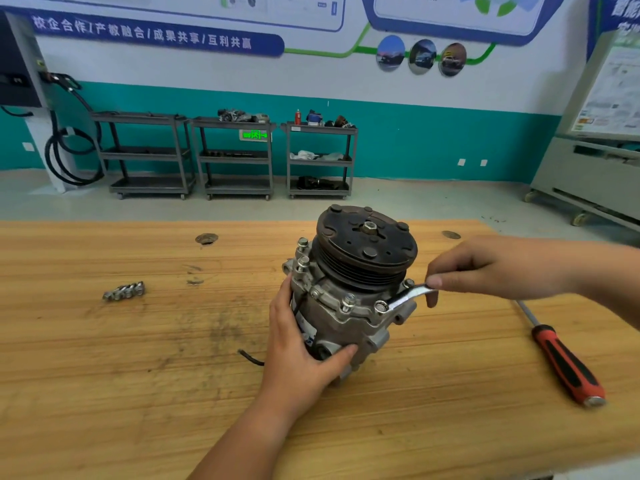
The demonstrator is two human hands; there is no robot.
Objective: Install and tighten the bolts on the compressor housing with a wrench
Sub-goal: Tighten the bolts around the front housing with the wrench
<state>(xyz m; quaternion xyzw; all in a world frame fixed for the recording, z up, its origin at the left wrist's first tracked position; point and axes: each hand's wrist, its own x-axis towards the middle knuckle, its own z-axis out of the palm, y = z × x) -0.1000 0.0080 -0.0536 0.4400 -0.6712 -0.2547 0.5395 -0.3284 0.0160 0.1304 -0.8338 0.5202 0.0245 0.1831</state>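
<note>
On my feed, the loose bolts [124, 291] at the left of the wooden bench [104, 393] blur into one small heap, so I cannot count them. A short black cable [250, 357] pokes out from behind the left hand [304, 351], its far end hidden. That hand wraps the compressor [349, 327] from the left, thumb across the lower housing and fingers curled round the back, covering most of a blue label. The compressor stands mid-bench, its pulley [367, 244] tilted up and away. Several bolts stand proud of its flange. The wrench [403, 299] has its ring end seated over a front-right flange bolt; its other end vanishes inside the right hand [485, 268], which pinches it between thumb and curled fingers. That forearm runs off the right edge and covers part of the shaft of a red-and-black screwdriver [568, 368].
</note>
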